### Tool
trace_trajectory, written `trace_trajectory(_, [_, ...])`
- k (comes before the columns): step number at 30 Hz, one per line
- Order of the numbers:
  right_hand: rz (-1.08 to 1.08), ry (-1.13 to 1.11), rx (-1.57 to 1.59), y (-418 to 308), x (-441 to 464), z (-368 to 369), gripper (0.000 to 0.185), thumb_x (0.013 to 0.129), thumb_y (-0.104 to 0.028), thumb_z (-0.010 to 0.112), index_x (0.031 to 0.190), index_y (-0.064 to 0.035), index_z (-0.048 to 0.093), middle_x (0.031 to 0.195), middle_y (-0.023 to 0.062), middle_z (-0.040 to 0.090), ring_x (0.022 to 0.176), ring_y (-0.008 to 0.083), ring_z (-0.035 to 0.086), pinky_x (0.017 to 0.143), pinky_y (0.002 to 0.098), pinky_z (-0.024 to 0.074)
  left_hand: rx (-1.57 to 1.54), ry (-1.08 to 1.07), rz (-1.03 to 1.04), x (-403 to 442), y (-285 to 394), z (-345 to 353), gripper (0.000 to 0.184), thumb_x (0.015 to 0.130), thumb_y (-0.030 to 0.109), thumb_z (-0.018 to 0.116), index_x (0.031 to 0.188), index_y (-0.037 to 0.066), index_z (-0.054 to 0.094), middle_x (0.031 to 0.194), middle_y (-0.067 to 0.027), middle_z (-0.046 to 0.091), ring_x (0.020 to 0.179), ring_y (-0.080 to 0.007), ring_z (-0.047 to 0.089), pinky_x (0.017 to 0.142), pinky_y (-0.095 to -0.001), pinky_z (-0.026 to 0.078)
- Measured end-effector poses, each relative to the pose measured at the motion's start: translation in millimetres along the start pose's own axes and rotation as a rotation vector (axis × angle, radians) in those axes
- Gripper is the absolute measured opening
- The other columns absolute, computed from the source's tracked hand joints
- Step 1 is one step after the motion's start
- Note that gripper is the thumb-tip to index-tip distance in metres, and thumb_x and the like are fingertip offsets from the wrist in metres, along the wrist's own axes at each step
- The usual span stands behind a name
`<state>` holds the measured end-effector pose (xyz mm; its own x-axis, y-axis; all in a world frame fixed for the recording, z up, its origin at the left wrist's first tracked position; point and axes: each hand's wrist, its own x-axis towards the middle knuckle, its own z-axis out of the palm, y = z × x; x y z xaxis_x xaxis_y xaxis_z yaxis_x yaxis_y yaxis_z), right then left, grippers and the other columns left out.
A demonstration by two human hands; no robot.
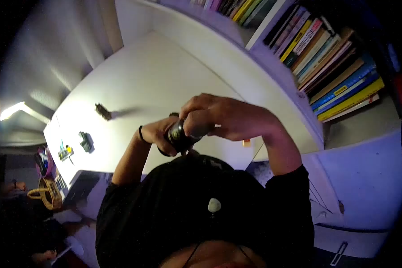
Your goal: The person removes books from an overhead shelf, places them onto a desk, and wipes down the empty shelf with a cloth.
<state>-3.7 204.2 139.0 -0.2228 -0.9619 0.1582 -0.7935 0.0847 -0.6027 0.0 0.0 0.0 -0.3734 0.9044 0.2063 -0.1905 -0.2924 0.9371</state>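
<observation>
The left hand [158, 135] wraps around a dark, shiny object [177, 135], partly hidden as the right hand [216, 117] curls its fingers over one end, their tips obscured.

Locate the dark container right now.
In the head view, the dark container is near the middle, held in the left hand with the right hand against it, above the white table.

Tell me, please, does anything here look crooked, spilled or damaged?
No spill or damage is visible. The books at the end of the row on the shelf seem to lean, with bare shelf beside them, which looks a little untidy; the curved lens view may exaggerate this.
</observation>
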Motion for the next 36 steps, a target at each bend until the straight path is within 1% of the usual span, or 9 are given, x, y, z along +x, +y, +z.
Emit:
trace_trajectory(7, [0.022, -0.037, 0.044, 22, -1, 0, 0.037, 0.064, 0.008, 0.064, 0.095, -0.0095, 0.055, 0.106, 0.0056, 0.053, 0.100, 0.0250, 0.051, 0.081, 0.0336, 0.0461, -0.341, -0.147, -0.026, 12, -22, -11, 0.062, 0.053, 0.010, 0.075, 0.105, -0.007, 0.046, 0.081, -0.0159, 0.059, 0.068, -0.0253, 0.060, 0.063, -0.0333, 0.049])
trace_trajectory(9, [0.195, 0.018, 0.123, 22, -3, -1, 0.047, 0.062, 0.004, 0.068, 0.104, -0.0097, 0.054, 0.108, 0.0061, 0.053, 0.100, 0.0229, 0.052, 0.077, 0.0315, 0.0495, -0.311, -0.029, -0.035, 14, -29, -13, 0.081, 0.044, 0.014, 0.080, 0.111, -0.013, 0.041, 0.083, -0.0214, 0.058, 0.066, -0.0273, 0.061, 0.060, -0.0361, 0.053])
trace_trajectory(15, [0.336, 0.282, -0.303, 46, -1, 13, 0.043, 0.076, -0.031, 0.067, 0.111, -0.0105, 0.052, 0.097, 0.0103, 0.058, 0.083, 0.0227, 0.058, 0.071, 0.0339, 0.0490, 0.277, 0.674, -0.026, 22, -13, 16, 0.056, 0.061, 0.006, 0.072, 0.110, 0.004, 0.044, 0.084, -0.0081, 0.059, 0.065, -0.0132, 0.058, 0.052, -0.0260, 0.047])
trace_trajectory(17, [0.708, 0.144, -0.373, 44, 6, 12, 0.038, 0.079, -0.036, 0.063, 0.103, -0.0086, 0.052, 0.089, 0.0122, 0.058, 0.076, 0.0232, 0.057, 0.067, 0.0366, 0.0463, 0.553, 0.778, -0.019, 24, -10, 17, 0.056, 0.062, 0.006, 0.072, 0.110, 0.005, 0.044, 0.085, -0.0068, 0.058, 0.066, -0.0118, 0.057, 0.050, -0.0249, 0.046])
trace_trajectory(19, [0.678, 0.180, -0.328, 49, 4, 17, 0.034, 0.082, -0.037, 0.059, 0.095, -0.0069, 0.051, 0.088, 0.0124, 0.057, 0.074, 0.0225, 0.056, 0.064, 0.0369, 0.0444, 0.694, 0.828, -0.020, 24, -11, 13, 0.055, 0.062, 0.007, 0.072, 0.109, 0.006, 0.044, 0.086, -0.0061, 0.058, 0.069, -0.0119, 0.058, 0.050, -0.0252, 0.047])
trace_trajectory(21, [0.440, 0.247, -0.352, 48, 1, 18, 0.028, 0.082, -0.030, 0.060, 0.098, -0.0080, 0.051, 0.095, 0.0105, 0.056, 0.077, 0.0218, 0.056, 0.066, 0.0351, 0.0448, 0.236, 0.650, 0.033, 19, -19, 7, 0.057, 0.060, 0.006, 0.073, 0.110, 0.006, 0.045, 0.088, -0.0077, 0.059, 0.077, -0.0150, 0.060, 0.057, -0.0273, 0.050])
trace_trajectory(24, [0.235, 0.270, -0.267, 42, 3, 4, 0.034, 0.079, -0.029, 0.062, 0.102, -0.0078, 0.050, 0.096, 0.0134, 0.052, 0.086, 0.0310, 0.055, 0.073, 0.0394, 0.0458, 0.086, 0.380, 0.020, 9, -26, -11, 0.061, 0.059, 0.004, 0.073, 0.113, 0.005, 0.045, 0.092, -0.0072, 0.059, 0.081, -0.0155, 0.059, 0.066, -0.0281, 0.050])
trace_trajectory(25, [0.184, 0.268, -0.323, 41, 2, -3, 0.034, 0.077, -0.016, 0.065, 0.109, -0.0121, 0.052, 0.108, 0.0038, 0.052, 0.092, 0.0188, 0.053, 0.075, 0.0309, 0.0457, 0.087, 0.386, 0.021, 7, -31, -13, 0.061, 0.059, 0.004, 0.073, 0.113, 0.005, 0.045, 0.092, -0.0072, 0.059, 0.081, -0.0155, 0.059, 0.066, -0.0281, 0.050])
trace_trajectory(36, [0.209, 0.511, 0.021, 47, -4, 3, 0.057, 0.064, -0.006, 0.075, 0.114, -0.0136, 0.049, 0.115, 0.0010, 0.053, 0.102, 0.0148, 0.053, 0.077, 0.0292, 0.0469, 0.528, 0.726, 0.377, -11, -26, -27, 0.060, 0.059, 0.003, 0.075, 0.112, 0.007, 0.047, 0.110, -0.0050, 0.053, 0.101, -0.0157, 0.051, 0.088, -0.0308, 0.043])
